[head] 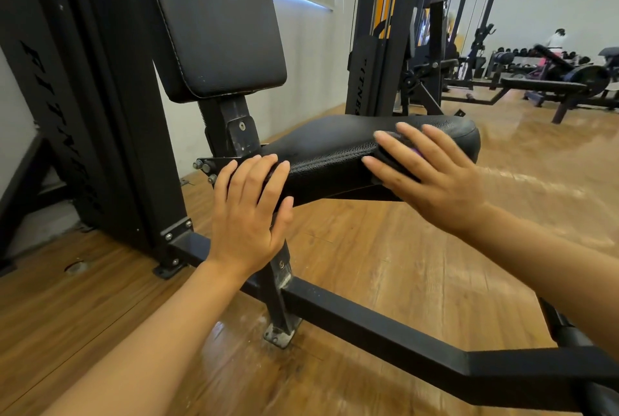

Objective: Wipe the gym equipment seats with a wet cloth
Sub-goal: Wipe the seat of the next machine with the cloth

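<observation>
— Nearest the lens: black base frame [385, 325] of a weight machine, crossing the wooden floor [385, 248] under two bare forearms

— And the hands?

— Left hand [249, 211] laid flat on the near corner of the black padded seat [335, 144], fingers straight, thumb down the side, bracing. Right hand [432, 171] spread wide, fingers extended, pressing a dark cloth [390, 154] with a trace of purple against the seat's near edge

— Step in hand?

— By all signs the wiping of this seat, mid-stroke along its front rim; right hand slightly blurred

— Cloth wet?

— Cannot tell from this view; mostly hidden under the palm

— Next move?

— Probably a sweep across the top surface toward the far rounded end, keeping even pressure and the left hand clear of the path; then perhaps the upright back pad [214, 20] behind, and the benches [542, 85] well apart across the room
</observation>
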Action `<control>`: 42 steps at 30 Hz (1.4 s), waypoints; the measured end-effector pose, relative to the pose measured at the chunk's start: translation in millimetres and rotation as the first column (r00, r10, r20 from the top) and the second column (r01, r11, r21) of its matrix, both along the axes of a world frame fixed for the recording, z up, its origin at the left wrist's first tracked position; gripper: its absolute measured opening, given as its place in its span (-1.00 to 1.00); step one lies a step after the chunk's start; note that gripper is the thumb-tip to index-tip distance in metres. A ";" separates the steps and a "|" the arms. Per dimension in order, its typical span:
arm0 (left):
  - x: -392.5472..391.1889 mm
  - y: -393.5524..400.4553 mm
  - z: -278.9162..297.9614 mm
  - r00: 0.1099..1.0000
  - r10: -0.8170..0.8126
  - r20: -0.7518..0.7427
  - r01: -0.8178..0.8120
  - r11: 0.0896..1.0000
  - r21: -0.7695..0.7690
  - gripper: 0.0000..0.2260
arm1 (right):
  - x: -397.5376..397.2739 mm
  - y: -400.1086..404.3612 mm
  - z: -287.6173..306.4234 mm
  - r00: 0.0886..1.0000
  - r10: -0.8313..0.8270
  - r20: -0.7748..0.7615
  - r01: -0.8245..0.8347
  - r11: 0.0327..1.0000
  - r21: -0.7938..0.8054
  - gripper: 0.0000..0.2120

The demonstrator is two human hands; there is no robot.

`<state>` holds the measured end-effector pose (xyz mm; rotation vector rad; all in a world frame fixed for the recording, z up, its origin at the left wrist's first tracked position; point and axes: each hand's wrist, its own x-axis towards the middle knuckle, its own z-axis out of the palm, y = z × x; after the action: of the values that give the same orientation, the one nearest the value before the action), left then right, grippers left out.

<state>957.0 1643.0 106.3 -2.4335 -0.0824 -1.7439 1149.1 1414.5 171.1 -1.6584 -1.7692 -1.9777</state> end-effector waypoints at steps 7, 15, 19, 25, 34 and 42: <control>-3.7 -0.7 3.0 1.000 0.022 -0.021 -0.021 1.000 0.015 -0.62 | -34.7 60.2 -2.3 0.989 0.110 -0.100 -0.122 0.984 -0.128 -0.55; -4.4 -14.7 10.4 0.997 0.073 -0.009 -0.074 0.995 -0.066 -0.66 | 32.5 -43.4 9.7 0.995 -0.057 0.080 0.071 0.981 -0.178 -0.43; -0.7 -18.9 15.0 0.986 0.162 -0.045 -0.164 0.986 -0.043 -0.68 | 45.9 -65.8 11.4 0.999 -0.031 -0.028 0.025 0.980 -0.197 -0.46; -3.1 -29.2 15.7 0.974 0.213 -0.071 -0.217 0.974 -0.058 -0.68 | 21.5 -23.5 9.1 0.996 0.074 -0.041 -0.077 0.994 -0.077 -0.59; 13.6 -67.2 33.4 0.967 0.225 -0.118 -0.233 0.971 -0.060 -0.63 | 25.4 -6.0 13.6 0.985 0.173 0.027 -0.164 0.965 -0.206 -0.51; 59.3 -115.4 52.6 0.971 0.132 -0.200 -0.149 0.986 -0.072 -0.61 | 95.1 -52.5 7.6 0.844 0.406 -0.350 -0.481 0.862 -0.159 -0.64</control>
<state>1016.4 1527.6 158.9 -2.5756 -0.3069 -1.4654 1244.2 1361.9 178.7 -1.3346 -2.0882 -1.2759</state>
